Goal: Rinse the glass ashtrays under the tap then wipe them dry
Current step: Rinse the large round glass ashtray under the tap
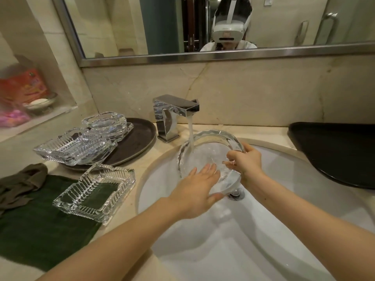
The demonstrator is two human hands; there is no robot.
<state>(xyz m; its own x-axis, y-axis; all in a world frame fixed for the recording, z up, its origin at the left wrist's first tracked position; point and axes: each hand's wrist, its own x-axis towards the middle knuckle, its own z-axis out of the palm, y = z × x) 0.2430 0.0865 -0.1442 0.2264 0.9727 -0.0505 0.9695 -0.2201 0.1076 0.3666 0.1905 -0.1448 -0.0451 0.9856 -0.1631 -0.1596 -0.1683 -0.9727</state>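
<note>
round glass ashtray [211,157]: heavy, wet, slippery, breakable; right hand [244,162] clamps its rim, left hand [197,189] flat with fingers apart against it; best held by the rim.

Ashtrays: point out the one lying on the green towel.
The rectangular ashtray nearest the sink; the others sit on the brown tray or are held under the tap.

Both forearms are seen bare from the near edge up to the left hand [197,192] and the right hand [244,165], no sleeves, rings or watch being worn, while a white headset [228,30] and a white collared top [246,45] are shown in the far mirror [182,57].
</note>
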